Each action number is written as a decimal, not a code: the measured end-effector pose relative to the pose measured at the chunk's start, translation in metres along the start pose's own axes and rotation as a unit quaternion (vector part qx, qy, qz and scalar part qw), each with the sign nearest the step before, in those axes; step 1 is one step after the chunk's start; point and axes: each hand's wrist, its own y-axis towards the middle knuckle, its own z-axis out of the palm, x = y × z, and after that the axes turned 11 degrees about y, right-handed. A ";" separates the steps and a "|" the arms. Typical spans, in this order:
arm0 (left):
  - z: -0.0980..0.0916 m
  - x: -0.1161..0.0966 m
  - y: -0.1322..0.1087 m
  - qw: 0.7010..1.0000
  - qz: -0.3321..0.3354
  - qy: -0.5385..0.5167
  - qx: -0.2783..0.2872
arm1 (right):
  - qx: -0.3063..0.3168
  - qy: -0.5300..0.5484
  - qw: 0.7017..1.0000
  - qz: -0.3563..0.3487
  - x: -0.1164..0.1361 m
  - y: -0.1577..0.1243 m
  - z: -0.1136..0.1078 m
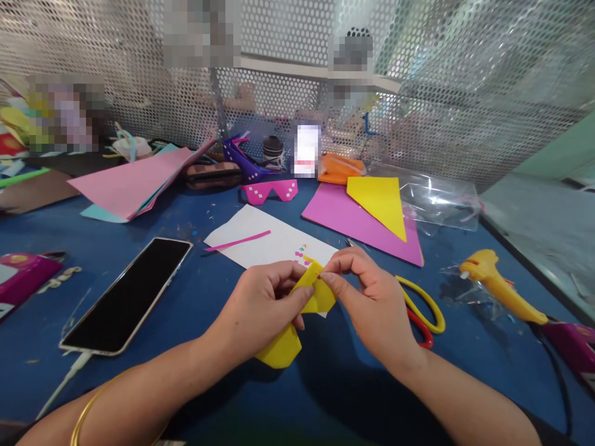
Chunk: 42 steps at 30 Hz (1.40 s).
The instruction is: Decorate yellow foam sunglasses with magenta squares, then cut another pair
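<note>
A yellow cut-out shaped like glasses (281, 348) is held over the table in my left hand (260, 303), thumb on top and fingers curled behind. My right hand (372, 297) pinches at its upper edge with thumb and forefinger; whether a tiny bit sits between those fingertips I cannot make out. Below and beyond my hands lies a white sheet (246, 235) with a thin pink strip (242, 240) and several tiny coloured bits (300, 254). Scissors with yellow and red handles (430, 316) lie partly hidden behind my right hand. Finished-looking pink glasses (269, 191) with white squares stand farther back.
A phone on a cable (127, 297) lies at left. Pink and teal sheets (134, 179), a purple sheet (334, 210) and a yellow sheet (383, 201) lie farther back. A yellow glue gun (506, 288) rests at right. A perforated metal screen (288, 93) borders the table.
</note>
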 end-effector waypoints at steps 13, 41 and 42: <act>0.000 0.001 -0.001 1.000 0.003 0.011 0.002 | -0.010 -0.003 1.000 -0.010 -0.004 -0.002 0.002; 0.002 0.001 0.000 1.000 0.009 -0.001 0.012 | -0.014 0.013 1.000 -0.005 -0.005 -0.004 0.003; 0.001 0.001 0.000 1.000 0.008 -0.003 0.011 | -0.014 0.014 1.000 -0.005 -0.004 -0.004 0.004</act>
